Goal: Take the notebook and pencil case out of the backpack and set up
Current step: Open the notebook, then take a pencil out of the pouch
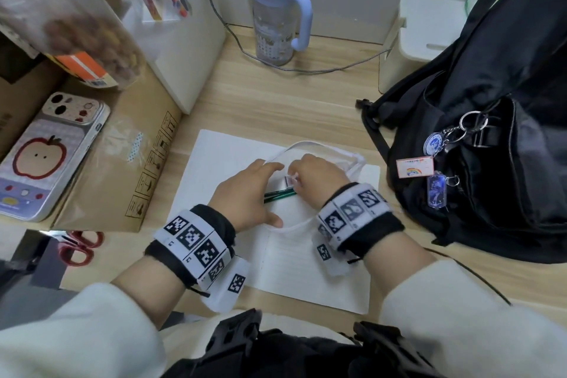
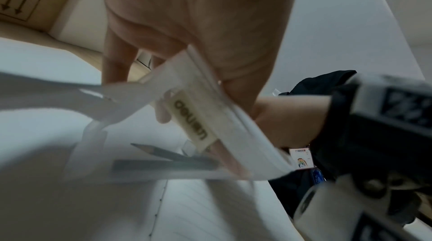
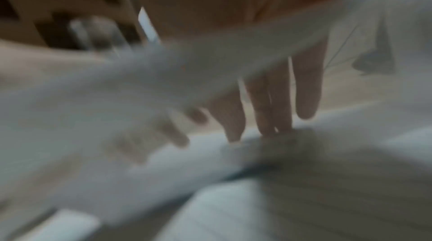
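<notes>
An open lined notebook [image 1: 221, 156] lies flat on the wooden desk. On it sits a translucent white pencil case [image 1: 352, 159], unzipped, with green pencils [image 1: 280, 193] inside. My left hand [image 1: 248, 193] pinches the case's zip rim [image 2: 198, 78] and holds it up. Beside it my right hand [image 1: 316, 175] reaches into the opening, its fingers [image 3: 306, 88] straight and pointing down. That view is too blurred to show what the tips touch. Through the case wall I see the grey pencils [image 2: 163, 154]. The black backpack [image 1: 491, 86] stands at the right.
Keychains [image 1: 435, 159] hang from the backpack. A blue bottle [image 1: 276, 9] and a grey cable [image 1: 306, 69] are at the back, a white box [image 1: 429, 24] back right. Left: a cardboard box [image 1: 122, 163] bearing a phone [image 1: 46, 156]; red scissors [image 1: 79, 245] below.
</notes>
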`<move>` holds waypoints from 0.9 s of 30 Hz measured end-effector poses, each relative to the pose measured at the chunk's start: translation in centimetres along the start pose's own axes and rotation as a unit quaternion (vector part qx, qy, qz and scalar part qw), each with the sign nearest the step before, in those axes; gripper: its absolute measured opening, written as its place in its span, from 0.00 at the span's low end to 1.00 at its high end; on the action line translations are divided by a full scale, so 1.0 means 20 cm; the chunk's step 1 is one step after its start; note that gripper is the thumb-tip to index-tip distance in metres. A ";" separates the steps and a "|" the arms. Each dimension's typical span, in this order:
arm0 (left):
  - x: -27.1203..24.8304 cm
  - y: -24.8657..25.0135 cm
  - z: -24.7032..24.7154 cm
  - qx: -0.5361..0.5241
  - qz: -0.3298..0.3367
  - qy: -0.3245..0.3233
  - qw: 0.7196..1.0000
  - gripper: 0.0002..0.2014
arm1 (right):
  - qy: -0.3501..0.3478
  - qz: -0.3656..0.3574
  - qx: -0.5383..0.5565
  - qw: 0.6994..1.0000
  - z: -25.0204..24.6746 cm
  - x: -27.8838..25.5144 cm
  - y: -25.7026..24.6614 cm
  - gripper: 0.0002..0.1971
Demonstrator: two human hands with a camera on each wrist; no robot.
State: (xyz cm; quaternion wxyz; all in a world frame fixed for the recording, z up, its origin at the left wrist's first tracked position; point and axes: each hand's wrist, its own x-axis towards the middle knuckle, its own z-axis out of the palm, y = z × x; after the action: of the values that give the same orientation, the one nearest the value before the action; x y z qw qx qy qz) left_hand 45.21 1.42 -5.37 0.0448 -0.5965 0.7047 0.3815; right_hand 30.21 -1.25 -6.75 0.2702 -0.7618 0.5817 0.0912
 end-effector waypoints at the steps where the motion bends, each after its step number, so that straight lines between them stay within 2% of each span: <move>1: 0.00 0.00 0.00 -0.001 -0.002 -0.002 1.000 0.48 | -0.002 -0.003 -0.031 1.000 0.03 0.03 0.00 0.13; 6: 0.00 0.00 0.01 -0.012 -0.009 -0.001 1.000 0.49 | 0.004 0.005 -0.074 0.997 0.06 0.07 0.00 0.13; 7: 0.00 0.00 0.01 -0.017 -0.010 0.002 1.000 0.49 | 0.025 0.003 -0.058 0.998 0.04 0.05 0.00 0.14; 9: 0.00 -0.01 0.00 -0.022 -0.012 0.009 1.000 0.49 | 0.113 -0.024 0.041 0.992 0.00 -0.02 0.02 0.15; 12: 0.00 0.00 0.00 -0.024 -0.011 0.014 1.000 0.47 | 0.234 -0.018 0.217 0.947 -0.08 -0.27 0.12 0.16; 13: 0.00 0.00 0.00 -0.024 -0.012 0.015 1.000 0.47 | 0.257 -0.006 0.245 0.935 -0.09 -0.37 0.18 0.16; 15: 0.00 0.01 0.01 -0.015 -0.014 0.021 1.000 0.46 | 0.278 0.023 0.239 0.930 -0.04 -0.55 0.32 0.18; 19: 0.00 0.06 0.03 0.001 -0.018 0.029 0.999 0.45 | 0.208 0.117 0.179 0.954 0.22 -0.74 0.58 0.18; 21: 0.00 0.10 0.04 0.013 -0.007 0.029 0.999 0.45 | 0.162 0.165 0.226 0.946 0.33 -0.78 0.63 0.14; 23: -0.01 0.13 0.06 0.024 0.003 0.022 0.999 0.45 | 0.109 0.170 0.234 0.951 0.42 -0.81 0.65 0.12; 24: -0.02 0.13 0.07 0.026 0.007 0.018 0.999 0.45 | 0.093 0.171 0.244 0.950 0.46 -0.80 0.65 0.14; 27: -0.05 0.13 0.08 0.029 0.019 0.008 0.999 0.45 | 0.148 0.174 0.307 0.924 0.47 -0.81 0.60 0.22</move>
State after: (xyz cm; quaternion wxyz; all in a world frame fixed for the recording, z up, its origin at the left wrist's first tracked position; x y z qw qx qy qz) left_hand 42.62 3.13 -4.84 0.0489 -0.5849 0.7268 0.3567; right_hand 15.66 14.93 -10.94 0.3816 -0.5333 0.7378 -0.1600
